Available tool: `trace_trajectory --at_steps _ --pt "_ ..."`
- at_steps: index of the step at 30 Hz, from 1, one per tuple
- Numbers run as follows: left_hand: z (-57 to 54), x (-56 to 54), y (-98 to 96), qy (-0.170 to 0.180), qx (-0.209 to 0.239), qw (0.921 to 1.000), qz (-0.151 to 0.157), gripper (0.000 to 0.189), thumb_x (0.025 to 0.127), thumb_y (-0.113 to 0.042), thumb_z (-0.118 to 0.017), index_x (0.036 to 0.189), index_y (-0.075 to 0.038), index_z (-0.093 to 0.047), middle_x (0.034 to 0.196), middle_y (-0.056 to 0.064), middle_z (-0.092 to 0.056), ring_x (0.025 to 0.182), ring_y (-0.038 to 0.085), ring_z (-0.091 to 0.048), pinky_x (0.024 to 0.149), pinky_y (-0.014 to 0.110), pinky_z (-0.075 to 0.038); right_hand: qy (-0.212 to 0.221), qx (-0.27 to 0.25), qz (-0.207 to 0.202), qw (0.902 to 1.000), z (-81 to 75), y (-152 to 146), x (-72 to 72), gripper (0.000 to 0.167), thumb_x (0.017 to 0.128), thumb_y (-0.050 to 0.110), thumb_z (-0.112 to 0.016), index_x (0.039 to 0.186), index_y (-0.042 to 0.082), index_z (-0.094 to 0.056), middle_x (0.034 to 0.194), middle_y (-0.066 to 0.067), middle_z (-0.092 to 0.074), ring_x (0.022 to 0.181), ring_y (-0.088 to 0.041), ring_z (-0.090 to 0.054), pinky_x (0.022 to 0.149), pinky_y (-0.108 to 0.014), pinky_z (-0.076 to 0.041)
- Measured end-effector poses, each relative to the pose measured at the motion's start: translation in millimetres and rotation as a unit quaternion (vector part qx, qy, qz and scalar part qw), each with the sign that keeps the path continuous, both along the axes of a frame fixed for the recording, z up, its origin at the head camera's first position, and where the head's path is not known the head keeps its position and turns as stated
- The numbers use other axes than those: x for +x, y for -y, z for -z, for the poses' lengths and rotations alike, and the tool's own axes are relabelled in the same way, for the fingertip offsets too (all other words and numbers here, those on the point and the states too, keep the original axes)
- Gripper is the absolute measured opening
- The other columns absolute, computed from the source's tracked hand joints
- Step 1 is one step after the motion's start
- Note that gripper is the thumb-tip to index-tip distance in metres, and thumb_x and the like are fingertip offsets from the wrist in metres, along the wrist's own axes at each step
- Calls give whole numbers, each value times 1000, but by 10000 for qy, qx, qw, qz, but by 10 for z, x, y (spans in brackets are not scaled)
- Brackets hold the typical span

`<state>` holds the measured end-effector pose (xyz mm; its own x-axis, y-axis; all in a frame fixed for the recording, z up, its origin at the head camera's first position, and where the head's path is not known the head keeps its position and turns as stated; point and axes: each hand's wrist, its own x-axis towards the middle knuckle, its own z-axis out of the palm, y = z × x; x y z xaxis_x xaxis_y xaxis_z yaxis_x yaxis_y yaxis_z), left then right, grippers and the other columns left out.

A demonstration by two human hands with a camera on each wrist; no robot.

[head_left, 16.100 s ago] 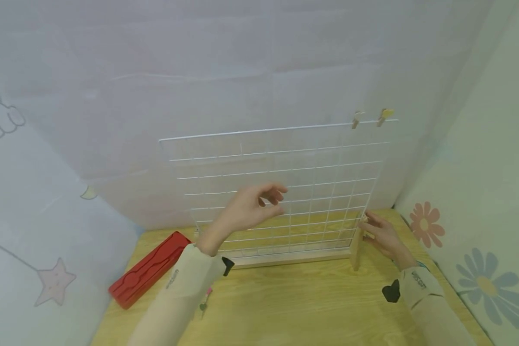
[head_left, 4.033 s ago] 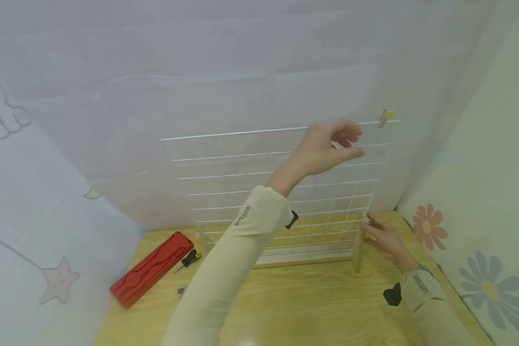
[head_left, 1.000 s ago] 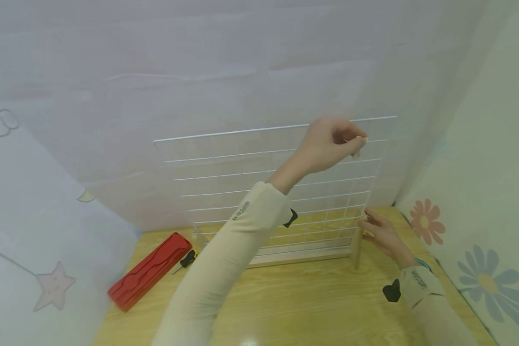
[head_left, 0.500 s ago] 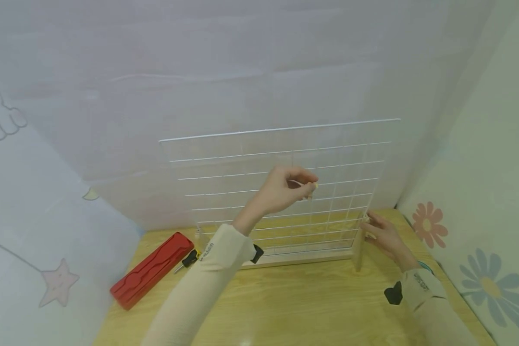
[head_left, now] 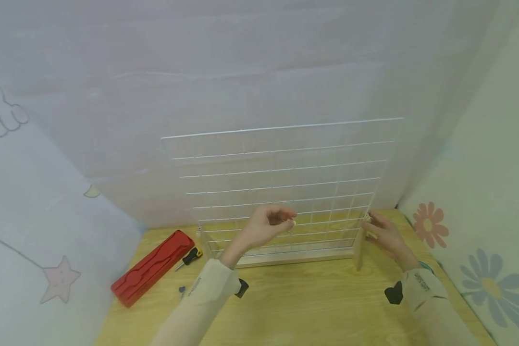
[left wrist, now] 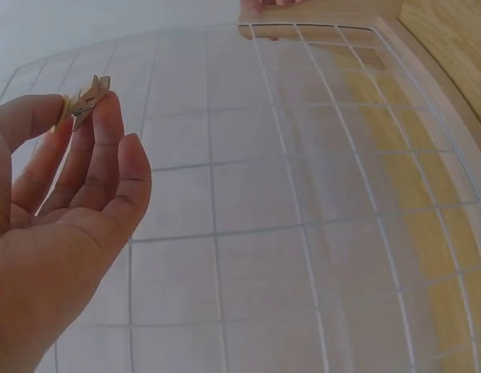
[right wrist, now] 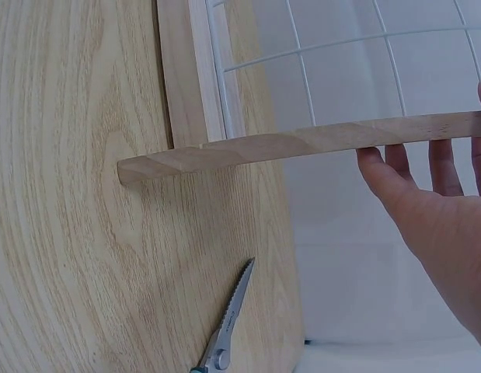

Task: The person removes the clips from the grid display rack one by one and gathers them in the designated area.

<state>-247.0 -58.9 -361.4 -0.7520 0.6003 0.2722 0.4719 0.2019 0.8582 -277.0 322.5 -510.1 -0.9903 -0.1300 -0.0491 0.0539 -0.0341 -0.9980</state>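
Observation:
My left hand (head_left: 261, 228) pinches a small wooden clothespin (left wrist: 88, 99) between thumb and fingertips, in front of the lower part of a white wire grid (head_left: 281, 128). A bit of yellow trim on the clothespin shows in the head view. The grid stands upright in a wooden base. At its right end, my right hand (head_left: 385, 235) holds the wooden upright (right wrist: 263, 148), its fingers against the edge and one fingertip visible on the opposite side. Nothing is clipped on the grid's top bar.
A red moulded case (head_left: 151, 269) lies at the table's left, beside a black-and-yellow screwdriver (head_left: 191, 257). A small dark-topped item (head_left: 181, 289) sits near my left sleeve. Scissors with a serrated blade (right wrist: 232, 311) lie right of the stand. Walls rise behind and at both sides.
Two clothespins were on the top bar at first, then only the yellow one. My left hand has taken that one off and moved down and left with it. The right hand has stayed put.

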Motion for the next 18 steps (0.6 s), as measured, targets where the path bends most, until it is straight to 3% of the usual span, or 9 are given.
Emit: trace_trajectory --at_steps 5,7,12,18 --pt "271 55 207 140 -69 9996 -222 21 91 -5 -63 110 4 -66 102 16 -68 86 25 -67 77 24 -53 45 21 59 10000 5 -17 12 81 98 19 -57 152 2 1 118 9 -45 102 4 -54 96 -35 -47" --pt "471 10 300 171 -170 9992 -328 21 91 -8 -63 110 2 -66 105 13 -68 89 18 -65 79 27 -54 38 19 61 10000 11 -30 10 81 98 19 -57 152 2 1 119 7 -44 103 4 -54 95 -34 -48" --pt "766 52 565 251 -241 9976 -600 20 91 -5 -63 108 3 -66 104 16 -67 89 24 -65 77 26 -54 34 9 53 10000 28 -29 13 82 98 19 -58 152 2 1 119 7 -45 103 3 -54 89 -27 -50" --pt "1076 139 903 547 -140 9909 -1226 18 90 -5 -65 106 4 -66 103 21 -66 87 26 -67 73 24 -54 28 -5 82 10000 22 -19 14 82 97 19 -59 152 2 -1 118 7 -47 102 2 -56 89 -27 -50"
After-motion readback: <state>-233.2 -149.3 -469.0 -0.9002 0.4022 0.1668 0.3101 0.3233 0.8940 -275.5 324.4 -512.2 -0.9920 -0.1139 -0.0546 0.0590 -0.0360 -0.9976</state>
